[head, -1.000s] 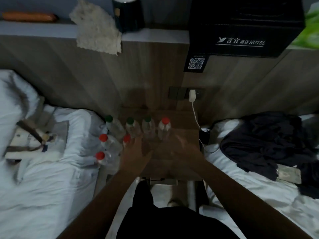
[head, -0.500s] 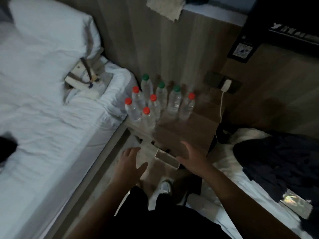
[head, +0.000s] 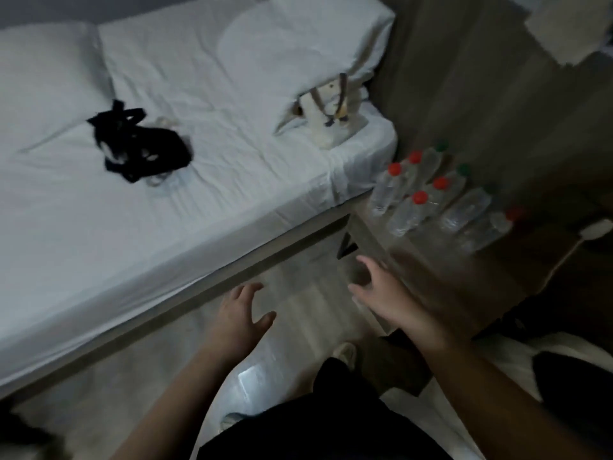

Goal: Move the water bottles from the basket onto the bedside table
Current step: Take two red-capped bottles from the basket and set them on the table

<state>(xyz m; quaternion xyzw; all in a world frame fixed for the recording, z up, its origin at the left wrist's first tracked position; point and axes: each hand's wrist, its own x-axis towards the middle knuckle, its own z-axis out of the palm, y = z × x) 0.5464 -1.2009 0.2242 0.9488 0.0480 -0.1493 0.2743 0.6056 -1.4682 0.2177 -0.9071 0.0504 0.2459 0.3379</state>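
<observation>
Water bottles (head: 431,197) stand bunched at the counter's (head: 497,277) far-left corner, just beside the bed (head: 166,210). Your L hand (head: 237,318) & R hand (head: 391,300) hang empty, fingers spread, over the floor (head: 298,327) strip btw bed edge & counter front.

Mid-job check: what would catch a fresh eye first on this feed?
The cluster of red- and green-capped water bottles stands on the bedside table at right, beside the white bed. A black bundle lies on the bed's sheet at left. Low in the middle, the left hand is open and empty over the floor, and the right hand is open by the table's near corner.
</observation>
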